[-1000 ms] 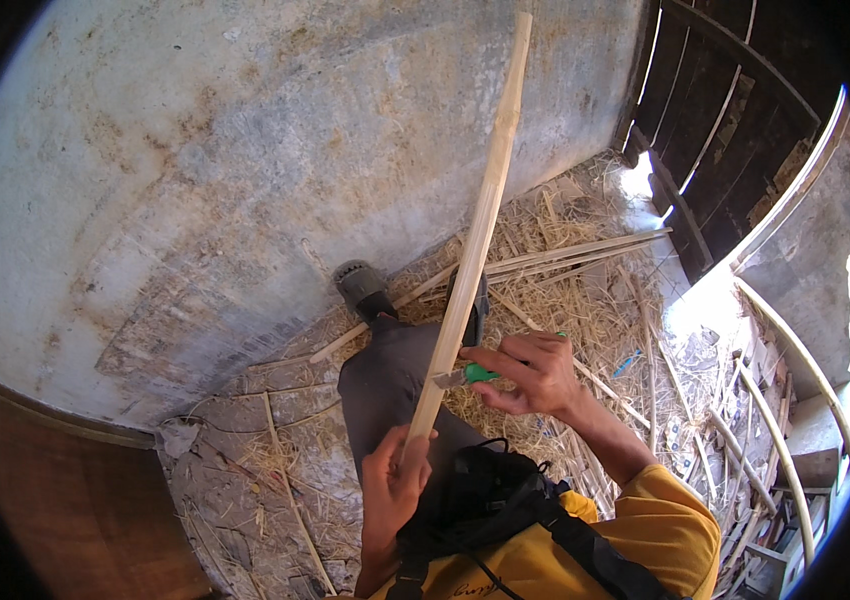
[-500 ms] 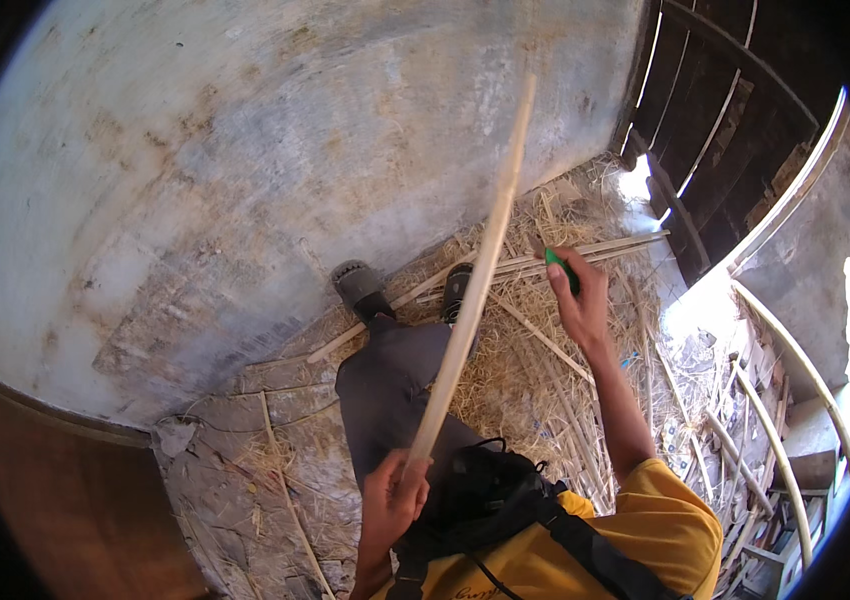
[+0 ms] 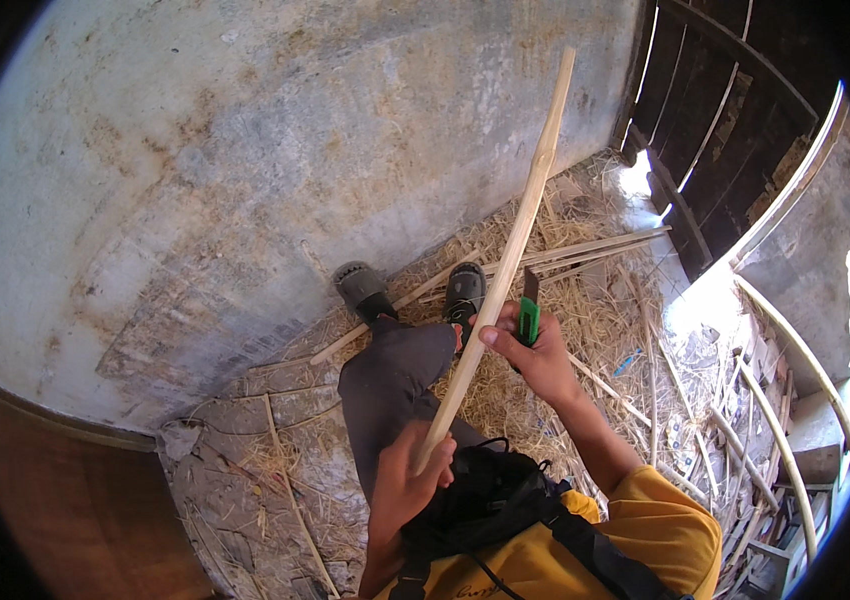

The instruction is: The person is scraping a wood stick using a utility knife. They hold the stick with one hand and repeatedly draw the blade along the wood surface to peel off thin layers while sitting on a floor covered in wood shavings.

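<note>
Between the two hands a long pale stick (image 3: 505, 270) slants up from the lap toward the top of the view, its far end over the grey wall (image 3: 245, 170). Its lower end is gripped in the left hand (image 3: 407, 482), fingers wrapped round it just above a black bag (image 3: 490, 495). Midway up, the right hand (image 3: 535, 355) clenches a green-handled knife (image 3: 528, 312), blade up and set against the stick's right side, thumb touching the wood. Below lie grey trousers (image 3: 390, 385) and two dark shoes (image 3: 413, 290) on a floor of straw (image 3: 585, 330). More thin sticks (image 3: 595, 248) lie across the straw beyond the shoes, and bent rods (image 3: 785, 440) curve at right beside a dark wooden door (image 3: 715, 110).
</note>
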Demonstrator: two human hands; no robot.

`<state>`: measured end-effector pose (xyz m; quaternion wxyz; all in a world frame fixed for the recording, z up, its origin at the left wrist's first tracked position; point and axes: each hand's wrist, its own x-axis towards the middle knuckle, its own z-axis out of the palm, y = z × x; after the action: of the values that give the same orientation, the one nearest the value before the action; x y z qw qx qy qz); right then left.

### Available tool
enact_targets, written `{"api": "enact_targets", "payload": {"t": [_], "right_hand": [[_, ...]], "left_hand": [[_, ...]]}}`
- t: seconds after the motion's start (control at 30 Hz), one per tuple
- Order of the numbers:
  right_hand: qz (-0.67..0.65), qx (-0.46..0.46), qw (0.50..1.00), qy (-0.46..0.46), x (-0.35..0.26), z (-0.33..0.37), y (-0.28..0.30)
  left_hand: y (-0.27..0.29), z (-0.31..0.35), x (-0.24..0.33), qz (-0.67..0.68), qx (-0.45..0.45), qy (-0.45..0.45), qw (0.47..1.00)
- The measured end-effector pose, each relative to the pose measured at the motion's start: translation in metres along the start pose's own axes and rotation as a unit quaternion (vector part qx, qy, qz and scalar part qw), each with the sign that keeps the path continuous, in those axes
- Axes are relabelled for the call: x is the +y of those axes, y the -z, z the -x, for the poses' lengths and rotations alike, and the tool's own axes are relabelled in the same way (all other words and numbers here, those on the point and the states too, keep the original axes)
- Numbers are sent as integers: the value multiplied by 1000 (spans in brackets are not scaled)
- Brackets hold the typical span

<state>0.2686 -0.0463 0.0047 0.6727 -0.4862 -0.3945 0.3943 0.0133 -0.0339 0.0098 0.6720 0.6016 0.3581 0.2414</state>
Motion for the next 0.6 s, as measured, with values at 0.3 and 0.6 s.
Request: {"api": "enact_targets", "payload": {"t": [0.3,0.6], "right_hand": [[76,-37,995,49,-18,13,-4],[315,-81,920,218,-1,22,20]], "left_hand": [[-7,-19,20,36,-24,31,999],[-7,-21,21,49,15,-4,999]]}}
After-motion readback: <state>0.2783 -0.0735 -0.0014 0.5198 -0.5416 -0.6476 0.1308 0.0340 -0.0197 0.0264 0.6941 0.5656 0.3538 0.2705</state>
